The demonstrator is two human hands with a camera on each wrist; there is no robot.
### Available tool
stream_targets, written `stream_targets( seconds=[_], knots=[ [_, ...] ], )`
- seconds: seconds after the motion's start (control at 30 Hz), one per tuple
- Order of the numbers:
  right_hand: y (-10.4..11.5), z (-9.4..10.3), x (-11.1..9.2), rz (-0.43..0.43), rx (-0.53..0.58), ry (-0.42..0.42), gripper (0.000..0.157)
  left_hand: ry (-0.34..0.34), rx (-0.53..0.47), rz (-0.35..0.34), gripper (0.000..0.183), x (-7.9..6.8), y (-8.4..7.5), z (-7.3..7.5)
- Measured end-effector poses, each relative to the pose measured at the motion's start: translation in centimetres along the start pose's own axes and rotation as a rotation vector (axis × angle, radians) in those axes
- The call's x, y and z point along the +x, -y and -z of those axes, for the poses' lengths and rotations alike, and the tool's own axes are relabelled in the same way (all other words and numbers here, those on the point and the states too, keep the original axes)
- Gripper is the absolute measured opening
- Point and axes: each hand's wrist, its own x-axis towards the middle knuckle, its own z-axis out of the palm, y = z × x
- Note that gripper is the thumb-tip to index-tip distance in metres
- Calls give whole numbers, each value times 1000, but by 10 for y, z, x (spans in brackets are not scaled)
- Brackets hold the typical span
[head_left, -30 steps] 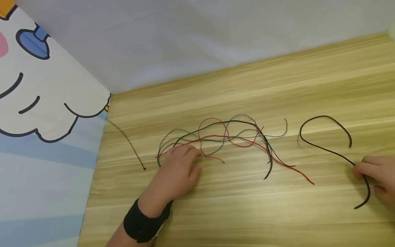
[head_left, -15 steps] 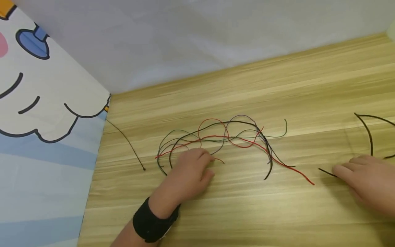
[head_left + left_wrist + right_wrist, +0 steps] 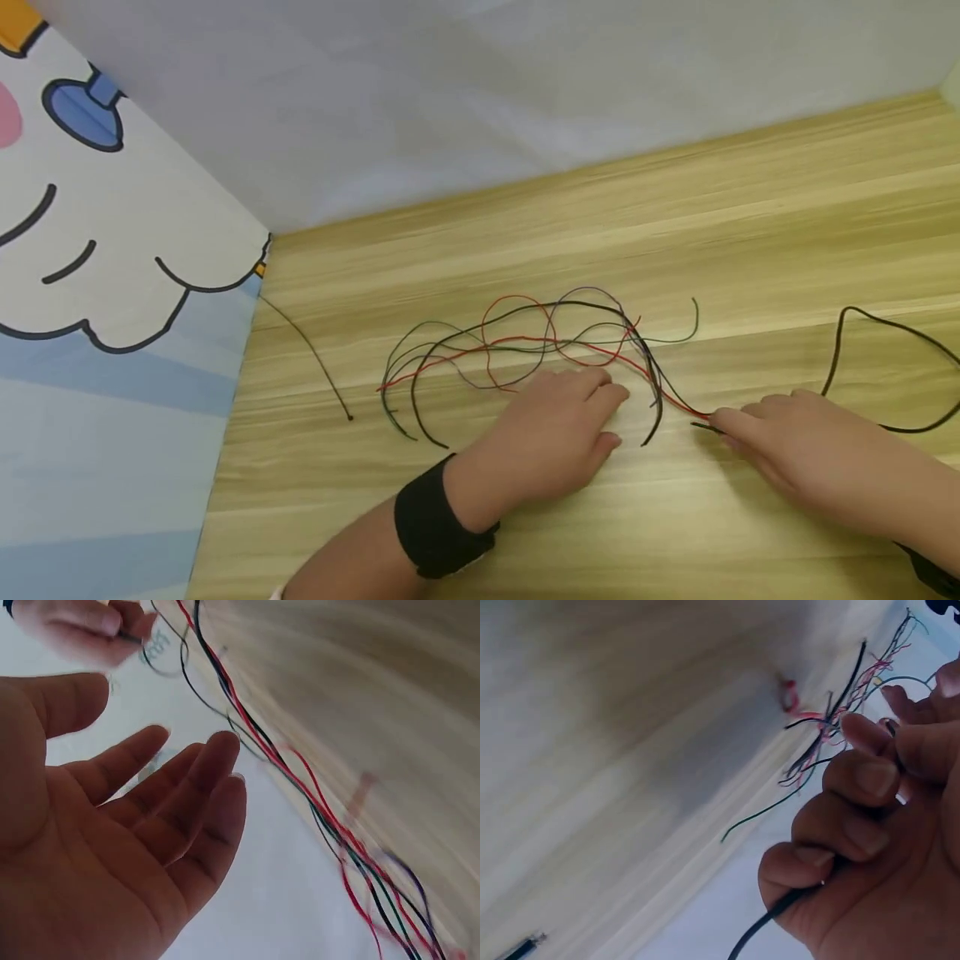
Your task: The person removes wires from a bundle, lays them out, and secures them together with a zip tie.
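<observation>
My left hand [image 3: 558, 425] hovers at or just above the table, beside the tangle of wires. Its fingers are loosely bent with nothing in them, as the left wrist view shows. My right hand [image 3: 817, 458] grips a black wire [image 3: 873, 317], whose loop trails to the right; the right wrist view shows fingers curled round this wire [image 3: 759, 928]. A short tip pokes out past its fingertips, beside the right ends of the bundle. That bundle has a thick black wire [image 3: 581, 303], a red wire [image 3: 521, 337], a thin purple wire [image 3: 588, 288] and a green wire [image 3: 696, 317].
A separate thin dark wire [image 3: 318, 360] lies on the wood-grain table [image 3: 300, 517] at the left. A panel with cartoon print [image 3: 112, 250] borders the left side. Behind the table rises a pale grey wall [image 3: 480, 100].
My right hand has moved left with the black wire, up to the bundle's right ends. My left hand has shifted right, away from the bundle's left ends.
</observation>
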Motion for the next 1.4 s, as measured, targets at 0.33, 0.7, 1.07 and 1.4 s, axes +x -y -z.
stream_targets(
  seconds=[0.33,0.7,1.07,1.4],
  knots=[
    [17,4,26,45,10,-149,22,78,49,75,21,39,-40,2],
    [-15,6,29,25,-21,-89,28,91,24,195,29,28,-10,3],
    [-71,4,15,22,-84,-98,23,6,-72,328,36,-13,40,-14],
    [-83,27,10,-99,-101,-46,19,25,-96,548,29,-65,93,3]
  ],
)
